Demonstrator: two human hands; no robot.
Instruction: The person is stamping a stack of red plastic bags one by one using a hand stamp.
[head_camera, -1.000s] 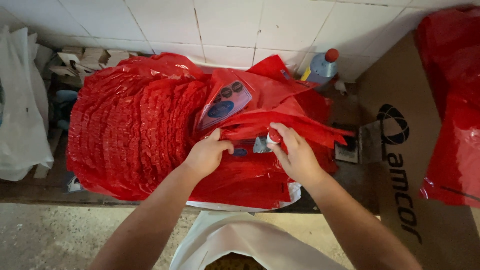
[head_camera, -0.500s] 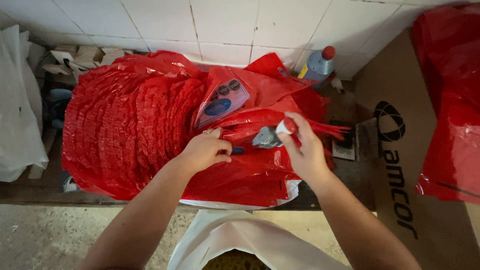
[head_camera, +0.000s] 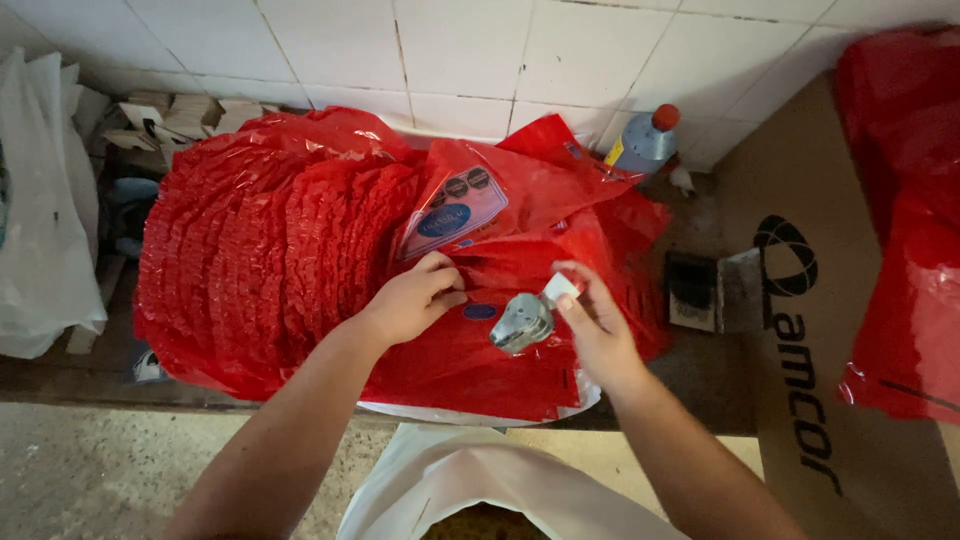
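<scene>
white wall tiles (head_camera: 470, 60) run behind the tabletop (head_camera: 710, 375), which is dark and worn at its bare right part.

head view: a big fanned stack of red plastic bags (head_camera: 260, 270) covers most of the tabletop, one bag on top showing a printed oval label (head_camera: 445, 215). my left hand (head_camera: 412, 300) rests on the top bag (head_camera: 500, 350) near the middle of the pile, fingers (head_camera: 440, 275) curled together and pinching the red film. my right hand (head_camera: 600, 335) sits just beside it, fingers (head_camera: 565, 305) closed on a small white tab (head_camera: 560, 288); a small shiny metal tool (head_camera: 520, 322) lies between my two hands, touching the right thumb, whether gripped i cannot tell. behind the bags, against the wall, stands a bottle with a red cap (head_camera: 645, 140). a brown cardboard box (head_camera: 830, 330) leans at right, with more red bags (head_camera: 905, 230) on it. white plastic bags (head_camera: 45, 230) hang at far left. white cloth (head_camera: 480, 480) lies below the tabletop edge.
</scene>
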